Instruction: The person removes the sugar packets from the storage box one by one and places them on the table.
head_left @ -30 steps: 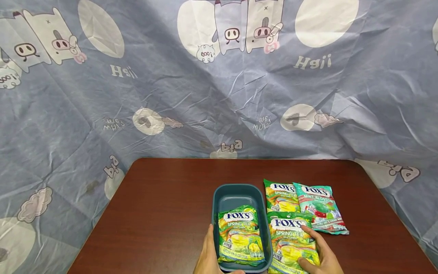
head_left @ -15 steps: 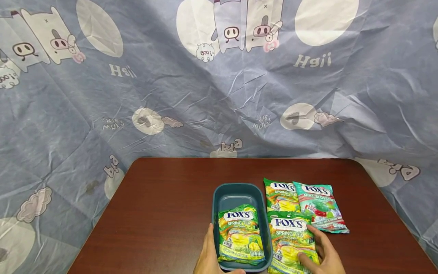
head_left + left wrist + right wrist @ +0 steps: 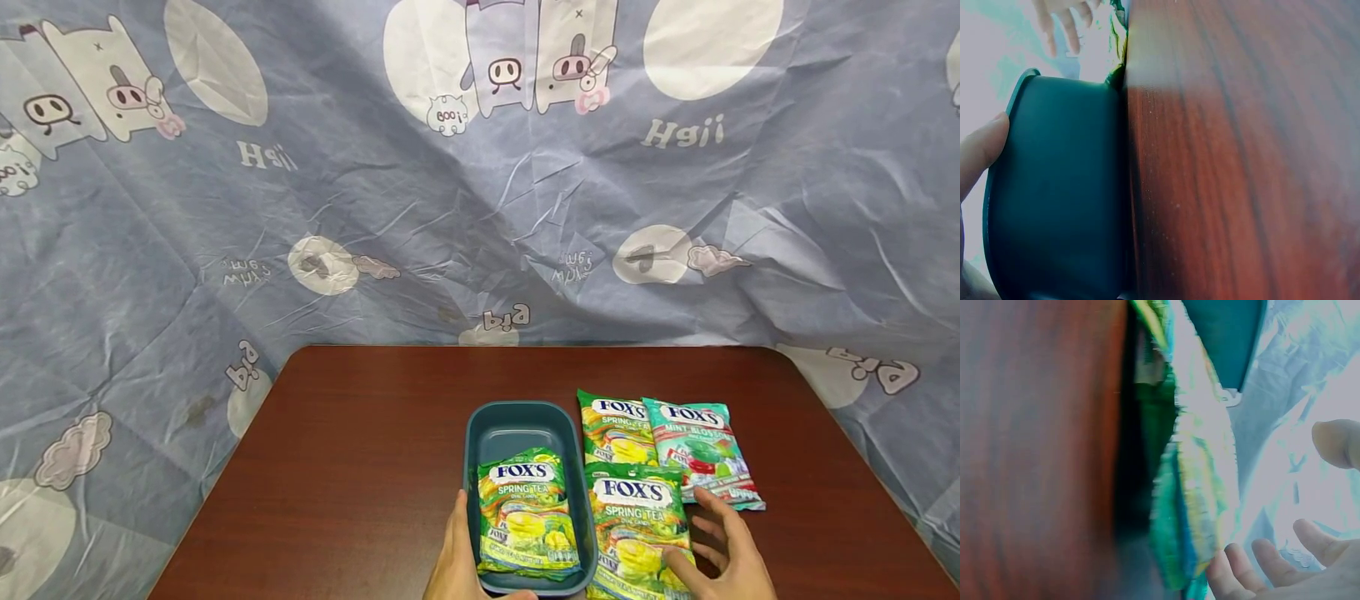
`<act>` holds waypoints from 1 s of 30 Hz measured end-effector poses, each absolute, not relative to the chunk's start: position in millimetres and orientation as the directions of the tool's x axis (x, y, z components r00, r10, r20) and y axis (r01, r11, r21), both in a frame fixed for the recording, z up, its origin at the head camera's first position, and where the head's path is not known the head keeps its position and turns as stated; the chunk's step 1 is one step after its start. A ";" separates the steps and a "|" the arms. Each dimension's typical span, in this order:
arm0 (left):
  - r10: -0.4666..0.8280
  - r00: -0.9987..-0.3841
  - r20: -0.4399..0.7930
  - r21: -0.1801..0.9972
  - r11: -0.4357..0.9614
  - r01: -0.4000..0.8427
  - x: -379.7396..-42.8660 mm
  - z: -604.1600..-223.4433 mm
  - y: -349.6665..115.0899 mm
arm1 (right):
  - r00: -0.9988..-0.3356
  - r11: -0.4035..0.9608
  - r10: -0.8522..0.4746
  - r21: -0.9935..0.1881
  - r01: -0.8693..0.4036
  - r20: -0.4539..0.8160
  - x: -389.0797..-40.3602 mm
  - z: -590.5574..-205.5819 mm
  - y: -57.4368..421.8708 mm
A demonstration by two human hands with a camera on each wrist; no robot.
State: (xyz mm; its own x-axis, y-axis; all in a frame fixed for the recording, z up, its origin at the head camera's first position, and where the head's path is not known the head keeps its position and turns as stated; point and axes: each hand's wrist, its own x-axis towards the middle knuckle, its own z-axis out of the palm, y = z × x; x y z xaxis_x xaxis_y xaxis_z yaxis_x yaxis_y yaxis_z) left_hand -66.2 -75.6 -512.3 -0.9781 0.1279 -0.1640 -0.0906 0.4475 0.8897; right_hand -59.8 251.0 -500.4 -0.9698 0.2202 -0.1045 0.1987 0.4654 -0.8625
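Observation:
In the head view a dark teal bin (image 3: 522, 414) stands near the front of the table, with a green-yellow candy bag (image 3: 525, 525) lying in it. My left hand (image 3: 456, 557) rests at its near left corner, fingers along the left side and thumb at the near end. The left wrist view shows a digit touching the rim (image 3: 997, 144). Right of the bin lies a second Spring Tea candy bag (image 3: 636, 525). Beside its right edge is my right hand (image 3: 723, 550), fingers spread and thumb over the bag. The right wrist view has a fingertip close to the bag's crimped end (image 3: 1175, 562).
Behind the near bag lie another Spring Tea bag (image 3: 617, 429) and a mint-green Mint Blossom bag (image 3: 705, 454), whose edges overlap. The brown wooden table (image 3: 360, 467) extends to the left. A printed grey-blue cloth (image 3: 420, 208) hangs behind it.
My right hand has slid rightward off the near bag's face, its fingers spreading away from the right edge. The left hand, the bin and the other bags keep their places.

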 end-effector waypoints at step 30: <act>0.093 -0.988 -0.123 0.825 0.563 -0.050 -68.2 -511.0 -70.6 | -0.975 0.165 0.161 -0.978 -0.127 0.154 -68.8 -448.9 211.8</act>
